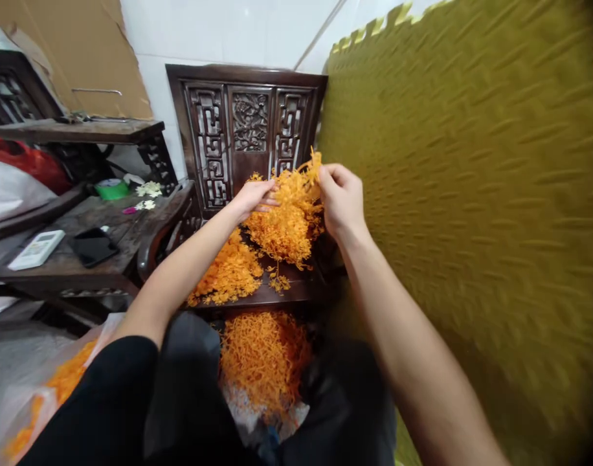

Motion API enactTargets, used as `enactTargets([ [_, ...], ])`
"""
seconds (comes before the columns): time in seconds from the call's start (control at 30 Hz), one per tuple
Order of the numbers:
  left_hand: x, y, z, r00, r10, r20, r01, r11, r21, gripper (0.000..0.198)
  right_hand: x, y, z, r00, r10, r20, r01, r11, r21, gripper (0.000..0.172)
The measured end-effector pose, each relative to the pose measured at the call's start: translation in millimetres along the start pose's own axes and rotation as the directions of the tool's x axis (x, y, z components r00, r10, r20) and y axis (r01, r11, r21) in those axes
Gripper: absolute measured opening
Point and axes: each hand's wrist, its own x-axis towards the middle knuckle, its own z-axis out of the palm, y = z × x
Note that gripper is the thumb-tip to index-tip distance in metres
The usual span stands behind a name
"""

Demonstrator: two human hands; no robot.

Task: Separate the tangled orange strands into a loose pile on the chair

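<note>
In front of the chair's back, my right hand is closed, its thumb and forefinger pinching a few thin orange plastic-looking strands. My left hand reaches in from the other side, thumb and fairly straight fingers around the edge of the same orange bunch; its fingertips are partly hidden. Directly beneath both hands is a heap of small orange flower-like pieces on the dark wooden chair seat. A second, flatter orange pile lies to its left, below my left forearm.
Between my knees sits a mass of orange stringy strands. A clear bag of orange pieces stands at lower left. The left table holds a white remote, black phone and green tape roll. A yellow-green foam mat walls the right.
</note>
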Motion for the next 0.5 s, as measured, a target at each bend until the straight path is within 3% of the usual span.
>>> enactTargets([
  [0.1, -55.7, -19.0, -7.0, 0.97, -0.122, 0.209, 0.157, 0.974, -0.161, 0.062, -39.4, 29.4, 13.4, 0.982, 0.153, 0.107, -0.183, 0.909, 0.375, 0.034],
  [0.17, -89.6, -29.0, -0.5, 0.939, -0.073, 0.336, 0.146, 0.97, -0.197, 0.059, -62.1, 34.0, 18.6, 0.95, 0.222, 0.22, -0.307, 0.794, 0.525, 0.033],
  [0.2, -103.4, -33.3, 4.1, 0.945, -0.02, 0.328, 0.1, 0.968, -0.229, 0.055, -71.5, 34.8, 20.1, 0.927, 0.251, 0.278, -0.367, 0.75, 0.55, 0.037],
  [0.27, -123.9, -40.6, 10.3, 0.971, 0.054, 0.231, -0.004, 0.977, -0.212, 0.044, -85.9, 36.7, 21.1, 0.87, 0.304, 0.389, -0.482, 0.692, 0.538, 0.053],
  [0.33, -137.0, -45.4, 7.2, 0.986, 0.039, 0.16, -0.022, 0.994, -0.106, 0.037, -94.3, 39.8, 19.9, 0.804, 0.334, 0.491, -0.572, 0.657, 0.491, 0.064],
  [0.4, -146.7, -46.1, -6.5, 0.983, -0.05, 0.175, 0.058, 0.997, -0.042, 0.034, -98.9, 42.8, 16.0, 0.722, 0.352, 0.596, -0.659, 0.613, 0.437, 0.067],
  [0.5, -159.7, -39.8, -37.2, 0.944, -0.191, 0.269, 0.196, 0.981, 0.008, 0.032, -104.3, 44.4, 5.4, 0.556, 0.374, 0.742, -0.769, 0.572, 0.287, 0.051],
])
